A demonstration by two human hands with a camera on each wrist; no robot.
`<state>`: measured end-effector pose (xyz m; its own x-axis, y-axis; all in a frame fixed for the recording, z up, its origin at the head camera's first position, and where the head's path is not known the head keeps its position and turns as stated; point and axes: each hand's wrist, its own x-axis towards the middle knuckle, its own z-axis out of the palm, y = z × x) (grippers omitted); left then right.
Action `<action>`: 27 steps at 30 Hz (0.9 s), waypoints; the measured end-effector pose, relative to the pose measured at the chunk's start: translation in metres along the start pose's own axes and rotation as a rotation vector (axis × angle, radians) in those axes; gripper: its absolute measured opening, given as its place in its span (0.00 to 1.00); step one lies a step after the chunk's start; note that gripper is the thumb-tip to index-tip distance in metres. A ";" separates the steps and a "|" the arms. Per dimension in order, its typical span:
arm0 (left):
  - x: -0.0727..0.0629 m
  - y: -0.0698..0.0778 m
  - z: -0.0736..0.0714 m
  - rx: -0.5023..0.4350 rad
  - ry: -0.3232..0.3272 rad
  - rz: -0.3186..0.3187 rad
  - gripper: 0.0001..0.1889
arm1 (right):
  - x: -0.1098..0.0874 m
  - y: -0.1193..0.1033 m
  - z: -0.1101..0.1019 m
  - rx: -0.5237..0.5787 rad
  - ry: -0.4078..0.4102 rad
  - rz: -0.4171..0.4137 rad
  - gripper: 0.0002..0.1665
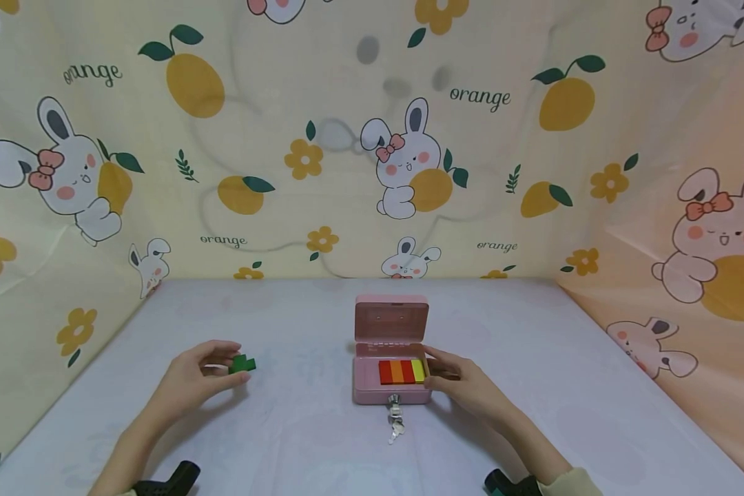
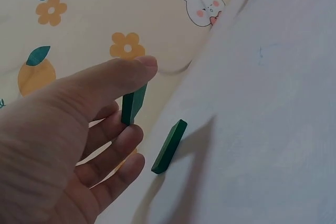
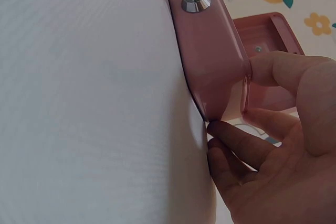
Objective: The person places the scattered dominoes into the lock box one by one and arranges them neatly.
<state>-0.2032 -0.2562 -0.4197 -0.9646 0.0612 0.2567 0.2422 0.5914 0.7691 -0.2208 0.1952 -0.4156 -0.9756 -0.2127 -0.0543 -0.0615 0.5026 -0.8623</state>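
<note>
My left hand [image 1: 195, 375], at left above the white table, pinches a flat green block [image 2: 134, 103] between thumb and fingers. A second green block [image 2: 169, 147] stands upright on the table beside the fingers; both overlap in the head view. Right of centre stands a pink cash box [image 1: 366, 394], its lid [image 1: 391, 321] raised. Several red, orange and yellow blocks [image 1: 401, 373] lie side by side inside it. My right hand [image 1: 465, 386] holds the box's right end, thumb at the front corner of the rim, other fingers along the side.
A key ring with keys [image 1: 397, 428] hangs from the lock [image 3: 196, 1] on the box's front. The white table [image 1: 297, 441] meets a patterned cloth [image 1: 347, 227] at the back and both sides. Black wrist straps [image 1: 169, 480] sit on both forearms.
</note>
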 end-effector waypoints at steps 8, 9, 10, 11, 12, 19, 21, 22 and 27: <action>0.001 0.002 0.005 0.005 0.005 -0.016 0.32 | 0.000 0.000 0.000 0.004 -0.006 -0.006 0.37; 0.001 0.002 0.006 0.005 0.006 -0.019 0.32 | 0.000 0.000 0.000 0.007 -0.006 -0.006 0.36; 0.001 0.002 0.007 0.006 0.005 -0.022 0.32 | 0.000 0.000 0.000 0.007 -0.007 -0.006 0.36; 0.001 0.002 0.007 0.007 0.003 -0.024 0.32 | 0.000 0.000 0.000 0.009 -0.008 -0.005 0.36; 0.001 0.002 0.009 0.006 0.000 -0.026 0.32 | 0.000 0.000 0.000 0.007 -0.008 -0.001 0.37; 0.002 0.007 0.016 -0.027 -0.007 -0.027 0.32 | 0.001 -0.001 0.001 -0.004 -0.002 0.013 0.37; 0.002 0.011 0.020 -0.043 -0.010 -0.019 0.31 | 0.000 -0.002 0.001 -0.004 -0.001 0.012 0.36; 0.003 0.014 0.022 -0.050 -0.013 -0.014 0.31 | 0.000 -0.002 0.001 -0.005 0.000 0.012 0.36; 0.004 0.026 0.037 -0.111 -0.042 0.002 0.30 | -0.001 -0.001 0.000 -0.008 0.005 0.022 0.37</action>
<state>-0.2048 -0.2103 -0.4202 -0.9671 0.0970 0.2352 0.2517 0.4984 0.8296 -0.2200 0.1950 -0.4149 -0.9777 -0.1975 -0.0711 -0.0415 0.5138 -0.8569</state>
